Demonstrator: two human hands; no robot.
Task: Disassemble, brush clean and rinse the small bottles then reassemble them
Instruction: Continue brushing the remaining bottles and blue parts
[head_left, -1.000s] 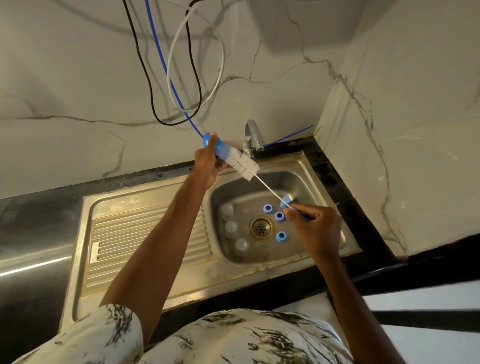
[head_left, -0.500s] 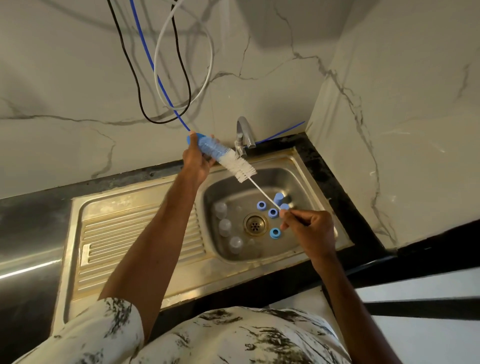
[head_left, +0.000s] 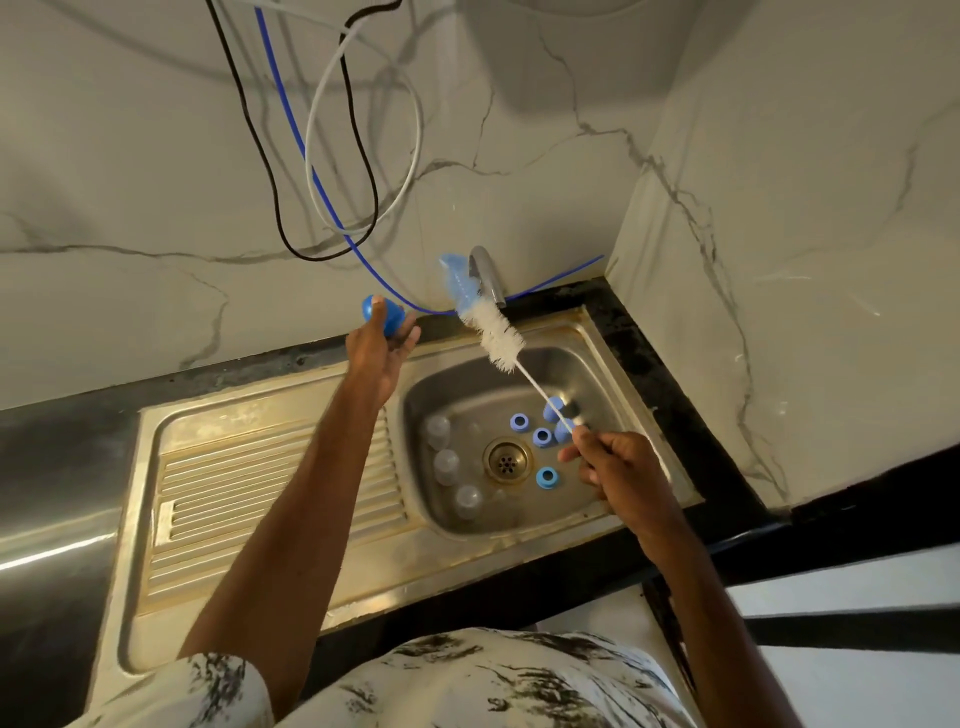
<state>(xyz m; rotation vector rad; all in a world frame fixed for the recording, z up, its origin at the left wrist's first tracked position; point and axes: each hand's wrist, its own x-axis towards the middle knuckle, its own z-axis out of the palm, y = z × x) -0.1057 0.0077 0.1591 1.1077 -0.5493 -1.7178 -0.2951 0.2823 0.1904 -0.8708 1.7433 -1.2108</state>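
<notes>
Left hand (head_left: 382, 345) closed on a blue cap (head_left: 382, 314), raised by the wall. Right hand (head_left: 615, 467) pinches the brush (head_left: 498, 335) handle; a clear bottle (head_left: 460, 283) sits on its bristle tip beside the tap (head_left: 488, 275). Other bottles (head_left: 447, 466) and caps (head_left: 546, 477) lie in the sink (head_left: 613, 374).

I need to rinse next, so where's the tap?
In the head view the tap rises from the back rim of the sink, right of the left hand, just above the brush bristles.
</notes>
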